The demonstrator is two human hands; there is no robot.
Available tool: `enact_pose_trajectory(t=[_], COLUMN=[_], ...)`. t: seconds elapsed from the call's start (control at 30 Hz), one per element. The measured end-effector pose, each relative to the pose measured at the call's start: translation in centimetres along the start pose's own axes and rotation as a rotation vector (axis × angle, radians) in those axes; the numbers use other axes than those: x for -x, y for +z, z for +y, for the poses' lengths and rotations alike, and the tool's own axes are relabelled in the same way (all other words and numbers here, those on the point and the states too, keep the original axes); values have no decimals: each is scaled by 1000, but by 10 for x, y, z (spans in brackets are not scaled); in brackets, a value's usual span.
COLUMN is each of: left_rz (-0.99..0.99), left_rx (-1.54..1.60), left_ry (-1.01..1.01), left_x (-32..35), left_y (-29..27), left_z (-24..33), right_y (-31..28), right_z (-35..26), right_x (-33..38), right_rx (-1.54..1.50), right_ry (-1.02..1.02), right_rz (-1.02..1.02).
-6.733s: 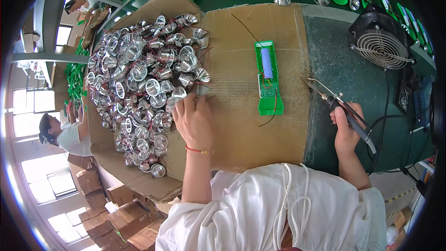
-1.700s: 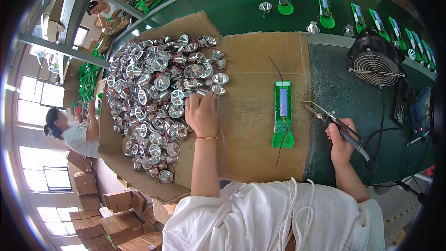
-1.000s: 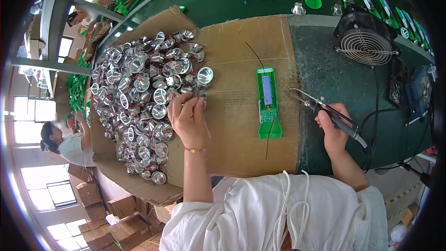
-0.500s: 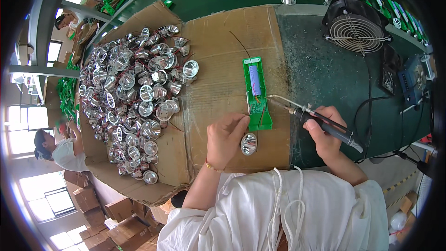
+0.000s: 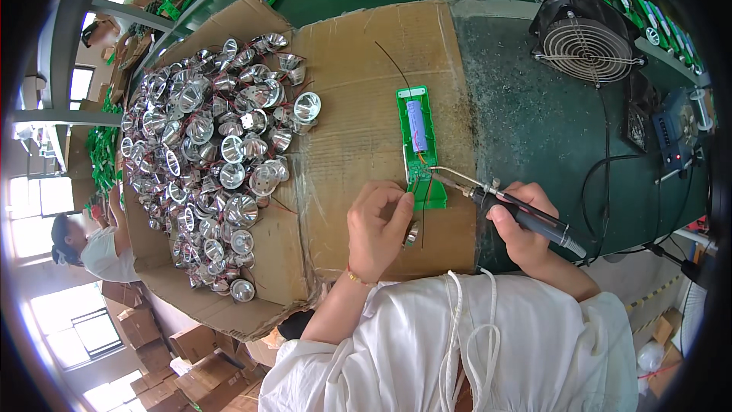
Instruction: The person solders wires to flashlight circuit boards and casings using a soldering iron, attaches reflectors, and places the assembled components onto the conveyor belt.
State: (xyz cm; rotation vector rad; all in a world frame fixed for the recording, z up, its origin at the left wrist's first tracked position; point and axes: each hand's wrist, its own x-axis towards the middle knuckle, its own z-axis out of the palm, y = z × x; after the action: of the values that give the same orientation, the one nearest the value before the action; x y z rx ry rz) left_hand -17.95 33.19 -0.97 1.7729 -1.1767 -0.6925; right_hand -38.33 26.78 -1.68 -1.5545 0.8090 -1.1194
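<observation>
Right hand grips one slim soldering iron, tip at one green plastic casing on creased cardboard! Left hand pinches, contents hidden, beside one shiny reflector cup

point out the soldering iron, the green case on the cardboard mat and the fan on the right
soldering iron [image 5: 535, 221]: head view, on its dark handle
green case [image 5: 438, 197]: head view, on its flared lower end
fan [image 5: 587, 56]: head view, on its round wire guard
</observation>
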Motion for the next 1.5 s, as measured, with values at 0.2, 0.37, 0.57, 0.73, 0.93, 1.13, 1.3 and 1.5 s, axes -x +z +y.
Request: enact_pose_trajectory(t=[0.2, 0.37, 0.57, 0.73, 0.93, 1.13, 1.3, 1.5], left_rz=[25, 46, 76, 72, 81, 163, 145, 142], left_rx=[4, 8, 1, -23, -34, 5, -8, -6], left_ry=[-35, -20, 29, 44, 61, 96, 68, 51], left_x=[-2, -3, -2, -3, -3, 0, 0, 0], left_y=[1, 3, 5, 5, 3, 4, 4, 4], left_z=[3, 0, -3, -4, -3, 2, -1, -3], right_y=[5, 8, 9, 8, 7, 3, 8, 11], right_z=[1, 0, 5, 3, 5, 5, 4, 0], right_x=[0, -3, 1, 3, 3, 1, -1, -4], right_rx=[-15, -40, -3, -125, -71, -34, -39, -23], right_ry=[13, 31, 62, 145, 104, 16, 25, 57], right_rz=[-3, -5, 15, 101, 66, 35, 4, -9])
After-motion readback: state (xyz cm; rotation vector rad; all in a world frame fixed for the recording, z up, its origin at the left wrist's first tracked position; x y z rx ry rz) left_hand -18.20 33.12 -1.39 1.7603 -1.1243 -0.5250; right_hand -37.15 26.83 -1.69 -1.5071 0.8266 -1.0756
